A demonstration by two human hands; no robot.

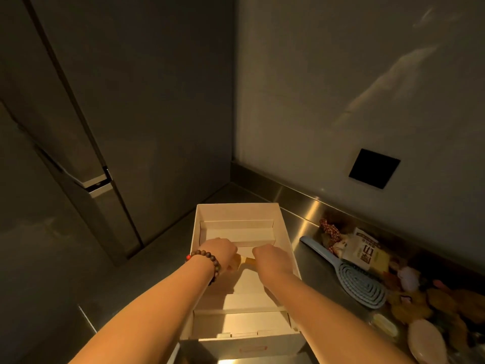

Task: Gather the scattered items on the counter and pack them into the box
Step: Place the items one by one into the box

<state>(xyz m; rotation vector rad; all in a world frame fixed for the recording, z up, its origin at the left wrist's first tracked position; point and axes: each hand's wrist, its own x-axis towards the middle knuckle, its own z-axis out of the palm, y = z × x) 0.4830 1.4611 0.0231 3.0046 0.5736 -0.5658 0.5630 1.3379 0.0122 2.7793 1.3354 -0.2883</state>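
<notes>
We've got both hands inside the box (284,248), which sits open on the steel desk (309,261) in the corner by the wall. Left hand (219,252) and right hand (270,258) are side by side over the middle compartment, each with fingers curled onto a small amber-yellow item (245,261) held between them — looks like a comb or clip, but we can't tell for sure, lighting is dim and the hands cover most of it. Beaded bracelet (210,261) on the left wrist.

Box has cardboard dividers; the far and near compartments show only bare bottom.

Rest of the scattered stuff lies on the desk to the right of the box, apart from it:
- blue hairbrush (359,282), handle pointing toward the back wall
- white sachet with print (363,252), just beyond the brush head
- red-checked scrunchie (330,231) near the backsplash
- pink oval brush (426,341) at the near right edge
- dark heap of small bits further right — too murky to identify
</notes>
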